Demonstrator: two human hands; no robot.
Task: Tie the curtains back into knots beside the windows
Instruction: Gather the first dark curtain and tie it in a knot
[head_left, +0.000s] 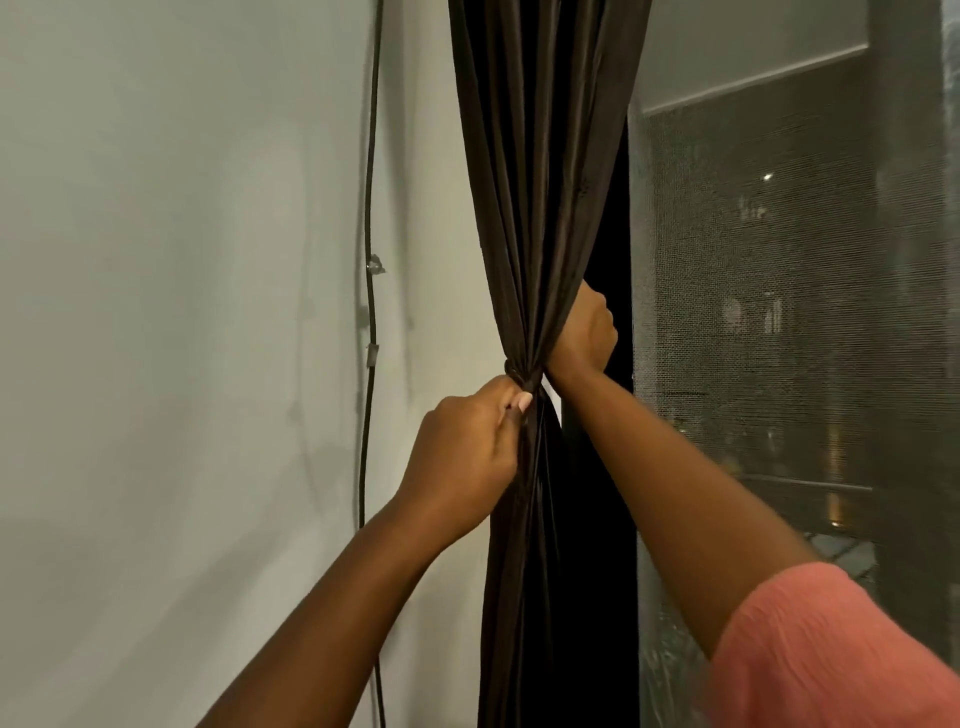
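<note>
Your pink sleeve (810, 654) fills the lower right corner, and from it your right arm reaches up to the dark curtain (535, 182), which hangs between the pale wall (182, 312) and the mesh-screened window (779, 312). Your right hand (587, 332) sits just above the cinched point, at the curtain's window-side edge; its fingers are hidden by the fabric, so I cannot tell whether it grips the cloth or only presses against it. Your left hand (467, 447) is curled closed on the knot (524, 382), thumb and fingers pinching the wrapped band of fabric just at and below it.

You look to be at the tightening step: the wrap is already formed and narrow, so this curtain's tie seems nearly done. The next move likely calls for a firm pull with the left hand down and away from the wrap while the right steadies the gathered folds above, so the knot bites without sliding lower. The fabric looks slick and satiny, so it may loosen if released early.

The curtain's long axis runs vertical, top out of view above, tail dropping out of view below. It fans wide above, pinches to a waist at the knot, and hangs slimmer beneath. A black cable (370, 208) runs down the wall just beside it.
</note>
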